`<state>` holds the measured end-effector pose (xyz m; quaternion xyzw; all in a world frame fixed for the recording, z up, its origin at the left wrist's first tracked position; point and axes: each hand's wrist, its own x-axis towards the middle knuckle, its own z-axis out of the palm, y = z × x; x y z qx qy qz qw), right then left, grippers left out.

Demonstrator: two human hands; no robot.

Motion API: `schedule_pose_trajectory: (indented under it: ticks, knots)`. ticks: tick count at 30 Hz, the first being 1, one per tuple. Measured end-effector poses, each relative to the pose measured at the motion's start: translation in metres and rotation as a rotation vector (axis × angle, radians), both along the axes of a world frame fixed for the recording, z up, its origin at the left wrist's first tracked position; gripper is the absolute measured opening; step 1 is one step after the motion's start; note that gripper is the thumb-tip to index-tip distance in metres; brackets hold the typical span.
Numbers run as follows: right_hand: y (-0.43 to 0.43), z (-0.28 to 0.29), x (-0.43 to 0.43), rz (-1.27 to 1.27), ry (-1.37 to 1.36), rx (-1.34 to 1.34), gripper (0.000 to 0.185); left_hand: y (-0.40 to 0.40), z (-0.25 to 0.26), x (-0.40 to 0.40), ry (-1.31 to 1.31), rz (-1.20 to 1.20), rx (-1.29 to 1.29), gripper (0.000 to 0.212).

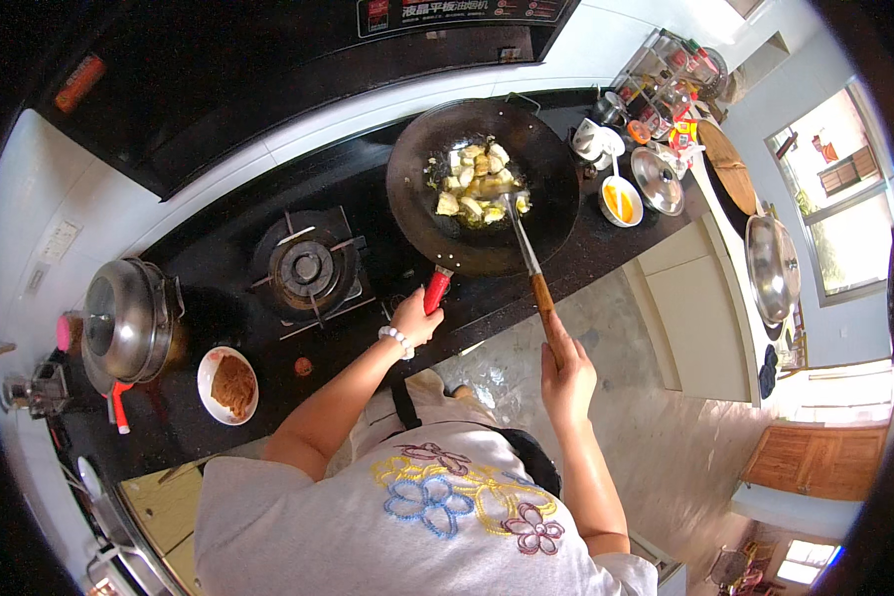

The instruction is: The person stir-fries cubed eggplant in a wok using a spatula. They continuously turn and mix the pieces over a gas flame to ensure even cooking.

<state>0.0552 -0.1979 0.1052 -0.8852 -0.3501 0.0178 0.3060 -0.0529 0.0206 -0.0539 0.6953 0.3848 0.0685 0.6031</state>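
Note:
A dark wok (551, 141) sits over the right side of the black cooktop, its handle pointing toward me. My left hand (415, 322), with a white bead bracelet at the wrist, grips the wok's red handle (437, 290). Pale and yellowish cooked pieces (474, 167) lie in the middle of the wok, with some liquid among them. My right hand (568, 376) holds the wooden handle of a metal spatula (523, 242). The spatula's blade is down among the pieces and partly hidden by them.
Left of the wok is an unused-looking gas burner (307, 268). Further left are a plate of brown food (212, 402) and a lidded steel pot (130, 320). On the right stand a bowl with yellow liquid (620, 203), a steel lid (657, 181) and a rack of bottles (659, 74).

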Motion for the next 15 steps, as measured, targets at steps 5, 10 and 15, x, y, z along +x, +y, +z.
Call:
schedule_pose_trajectory:
  ticks: [5,10,15]
  knots:
    - [0.022,-0.023,0.015,-0.023,-0.159,-0.133,0.052,-0.001,0.001,0.000,0.034,-0.016,0.007,0.024]
    - [0.028,-0.042,0.022,0.059,-0.309,-0.177,0.053,0.004,-0.009,0.001,-0.006,-0.028,-0.007,0.027]
    - [0.018,-0.046,0.025,0.110,-0.396,-0.242,0.051,0.003,0.003,0.002,0.019,-0.024,-0.024,0.025]
